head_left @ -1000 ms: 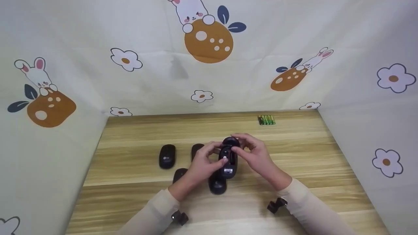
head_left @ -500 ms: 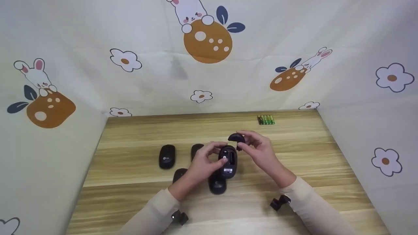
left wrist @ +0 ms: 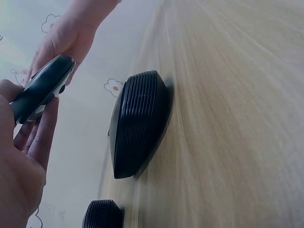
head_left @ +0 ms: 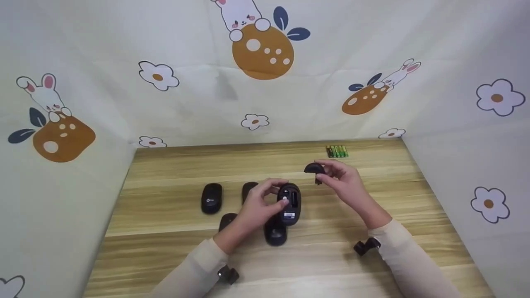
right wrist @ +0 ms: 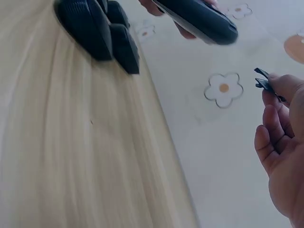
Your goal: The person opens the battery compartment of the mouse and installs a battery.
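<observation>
My left hand (head_left: 261, 203) grips a black computer mouse (head_left: 291, 216), underside up, thumb on its bottom and fingers along the far side. A long dark battery slot, a white spot and a white label show on that underside. In the left wrist view the mouse (left wrist: 43, 89) is held above the table. To the right, my right hand (head_left: 343, 180) pinches a small black battery cover (head_left: 314, 168) with a rounded end and a narrow tongue. The right wrist view shows this cover (right wrist: 267, 84) between thumb and fingers, apart from the mouse (right wrist: 202, 20).
Another black mouse (head_left: 276, 235) lies right below the held one. More mice sit to the left: one (head_left: 212, 198) with a pale logo, one (head_left: 249, 191) behind my left hand, one (head_left: 227, 221) partly under my forearm. Several green batteries (head_left: 337, 151) lie in a row at the table's back right.
The battery cover has come off the held mouse. My right hand has carried it away to the right and slightly toward the back. The left hand and its mouse have stayed nearly still.
</observation>
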Demonstrator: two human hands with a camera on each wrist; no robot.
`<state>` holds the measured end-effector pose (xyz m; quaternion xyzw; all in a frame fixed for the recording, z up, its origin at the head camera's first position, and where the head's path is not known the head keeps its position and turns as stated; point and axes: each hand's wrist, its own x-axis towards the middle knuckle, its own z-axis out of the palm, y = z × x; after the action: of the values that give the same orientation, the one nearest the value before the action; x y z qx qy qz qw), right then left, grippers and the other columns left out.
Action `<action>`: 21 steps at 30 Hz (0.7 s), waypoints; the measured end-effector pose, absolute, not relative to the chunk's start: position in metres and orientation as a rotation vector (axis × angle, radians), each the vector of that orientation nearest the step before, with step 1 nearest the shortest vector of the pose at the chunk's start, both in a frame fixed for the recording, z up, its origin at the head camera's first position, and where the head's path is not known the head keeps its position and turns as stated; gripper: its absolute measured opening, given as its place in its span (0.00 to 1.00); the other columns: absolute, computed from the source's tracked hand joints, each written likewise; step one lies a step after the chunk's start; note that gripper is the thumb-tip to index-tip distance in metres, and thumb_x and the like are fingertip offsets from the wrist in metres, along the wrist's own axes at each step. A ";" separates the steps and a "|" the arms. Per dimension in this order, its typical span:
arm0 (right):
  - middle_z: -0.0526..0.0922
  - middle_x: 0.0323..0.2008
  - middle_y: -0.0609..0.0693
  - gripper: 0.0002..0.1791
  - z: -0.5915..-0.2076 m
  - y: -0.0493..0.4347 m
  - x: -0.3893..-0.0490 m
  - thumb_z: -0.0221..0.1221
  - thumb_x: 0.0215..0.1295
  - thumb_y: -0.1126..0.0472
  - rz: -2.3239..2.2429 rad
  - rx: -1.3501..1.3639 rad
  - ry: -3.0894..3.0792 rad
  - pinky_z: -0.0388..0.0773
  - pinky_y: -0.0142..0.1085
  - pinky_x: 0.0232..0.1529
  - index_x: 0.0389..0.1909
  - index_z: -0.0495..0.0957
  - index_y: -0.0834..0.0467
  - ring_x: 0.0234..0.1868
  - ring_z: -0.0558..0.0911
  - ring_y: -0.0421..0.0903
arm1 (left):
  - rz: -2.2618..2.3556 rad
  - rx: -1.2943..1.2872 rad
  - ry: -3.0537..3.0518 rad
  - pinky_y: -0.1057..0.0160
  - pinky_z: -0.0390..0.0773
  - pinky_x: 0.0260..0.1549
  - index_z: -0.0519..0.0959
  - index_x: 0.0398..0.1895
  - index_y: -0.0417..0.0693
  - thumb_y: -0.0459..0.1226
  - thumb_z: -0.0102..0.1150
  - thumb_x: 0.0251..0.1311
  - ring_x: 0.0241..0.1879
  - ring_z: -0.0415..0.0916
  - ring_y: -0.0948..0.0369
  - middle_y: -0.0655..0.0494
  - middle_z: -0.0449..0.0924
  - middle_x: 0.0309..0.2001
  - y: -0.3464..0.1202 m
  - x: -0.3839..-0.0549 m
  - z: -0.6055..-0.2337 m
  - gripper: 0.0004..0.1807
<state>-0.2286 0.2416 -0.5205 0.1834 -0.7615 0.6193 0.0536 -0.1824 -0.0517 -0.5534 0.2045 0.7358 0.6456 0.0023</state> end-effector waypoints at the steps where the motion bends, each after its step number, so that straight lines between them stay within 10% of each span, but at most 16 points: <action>1: 0.84 0.34 0.53 0.20 -0.520 0.246 -0.231 0.72 0.68 0.74 1.870 0.548 -2.324 0.83 0.27 0.32 0.60 0.87 0.66 0.33 0.82 0.42 | 2.030 0.639 2.299 0.41 0.78 0.67 0.85 0.66 0.50 0.32 0.78 0.65 0.53 0.85 0.57 0.56 0.86 0.58 -0.051 -0.183 -0.553 0.26; 21: 0.87 0.37 0.61 0.21 -0.534 0.313 -0.267 0.73 0.71 0.68 1.616 0.386 -2.547 0.76 0.25 0.29 0.63 0.88 0.62 0.33 0.82 0.39 | 2.056 0.618 2.264 0.44 0.83 0.62 0.85 0.65 0.50 0.31 0.78 0.64 0.53 0.85 0.54 0.54 0.86 0.60 -0.050 -0.183 -0.553 0.26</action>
<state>-0.2670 0.3134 -0.5336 0.1267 -0.8365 0.5307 0.0505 -0.1835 -0.0501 -0.5525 0.1981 0.7256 0.6590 0.0110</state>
